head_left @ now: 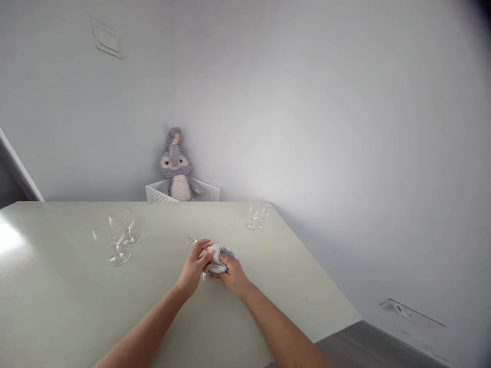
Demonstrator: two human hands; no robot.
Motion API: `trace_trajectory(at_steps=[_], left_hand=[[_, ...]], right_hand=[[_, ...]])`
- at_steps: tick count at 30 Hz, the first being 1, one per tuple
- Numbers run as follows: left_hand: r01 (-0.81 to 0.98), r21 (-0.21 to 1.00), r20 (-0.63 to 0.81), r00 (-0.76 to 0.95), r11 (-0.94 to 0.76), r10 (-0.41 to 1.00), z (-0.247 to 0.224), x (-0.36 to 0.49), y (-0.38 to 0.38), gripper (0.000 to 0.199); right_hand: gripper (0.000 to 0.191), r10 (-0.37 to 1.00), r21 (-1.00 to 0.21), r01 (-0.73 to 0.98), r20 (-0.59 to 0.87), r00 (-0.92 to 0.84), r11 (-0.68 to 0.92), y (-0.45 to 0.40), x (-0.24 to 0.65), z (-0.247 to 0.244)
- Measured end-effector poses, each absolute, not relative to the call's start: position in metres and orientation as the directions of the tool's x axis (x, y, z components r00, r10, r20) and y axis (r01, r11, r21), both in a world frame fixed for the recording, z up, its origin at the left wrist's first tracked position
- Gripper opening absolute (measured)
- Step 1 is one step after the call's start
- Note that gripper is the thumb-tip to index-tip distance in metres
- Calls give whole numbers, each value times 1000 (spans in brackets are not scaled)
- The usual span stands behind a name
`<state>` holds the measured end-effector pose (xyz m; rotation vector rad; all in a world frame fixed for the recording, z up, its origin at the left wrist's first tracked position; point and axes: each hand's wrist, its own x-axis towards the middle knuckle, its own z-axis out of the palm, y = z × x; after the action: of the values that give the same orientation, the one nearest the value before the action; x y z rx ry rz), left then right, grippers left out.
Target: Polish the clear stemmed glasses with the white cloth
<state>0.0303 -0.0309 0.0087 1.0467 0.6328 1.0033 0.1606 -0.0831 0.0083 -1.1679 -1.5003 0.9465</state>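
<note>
My left hand (193, 269) is closed around a small clear stemmed glass, tilted above the table. The foot of the glass (192, 239) sticks out beyond my left fingers, while its bowl is mostly hidden by fingers and cloth. A pale grey cloth (216, 259) is bunched against the glass between both hands. My right hand (235, 277) is closed on this cloth, its fingertips partly covered by the folds.
Two clear goblets (119, 257) stand at the left of the pale table (184, 327). Two smaller stemmed glasses (251, 219) are near the far right edge. Behind the table, a grey plush toy (180, 186) sits in a white perforated basket (210, 192). Walls border the back and right.
</note>
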Motion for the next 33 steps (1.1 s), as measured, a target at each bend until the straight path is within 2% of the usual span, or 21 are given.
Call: trace_trajectory(at_steps=[3,5,7,10,14,18,20,22,25,27,29,31,33], left_hand=[[-243,967,38,443,79,896,6,29,-29,41],[-175,984,104,430,-31,897,9,26,-28,41],[-126,981,187,430,-147,883,14,24,-28,40],[-72,977,210,485,-200,849,21,21,-30,40],[9,979,176,476,-204,862,22,20,-31,40],[123,969,148,409,-216,900,17,22,-26,38],[106,984,87,411,-143,907,17,23,-24,40],[27,999,5,446,-20,895,18,22,-23,45],[-95,984,-81,505,148,859,22,19,-24,51],[-138,972,-85,542,188,836,24,16,-25,53],[-148,973,-56,593,177,803,26,15,-26,54],[-151,984,21,627,95,779,27,15,-27,52],[-157,986,140,621,-52,771,27,15,-27,46]], right_hand=[[25,997,-996,-49,71,-23,70,-77,161,0],[34,999,-952,-305,-4,-43,-16,-73,162,-7],[36,995,-871,-487,-18,-103,-66,-71,164,-12],[35,984,-830,-551,18,-178,-85,-74,164,-15],[47,976,-868,-496,83,-200,-28,-79,161,-11],[44,988,-928,-373,53,-143,-5,-81,158,-10],[39,991,-977,-208,67,-114,42,-83,157,-9],[30,983,-985,41,161,-88,165,-86,158,-7],[23,923,-837,392,369,-111,382,-90,161,-2],[24,896,-779,452,423,-133,435,-90,163,0],[27,925,-870,316,370,-89,378,-87,164,0],[34,974,-974,2,225,-30,225,-83,165,-2],[42,997,-942,-330,77,-29,63,-79,166,-5]])
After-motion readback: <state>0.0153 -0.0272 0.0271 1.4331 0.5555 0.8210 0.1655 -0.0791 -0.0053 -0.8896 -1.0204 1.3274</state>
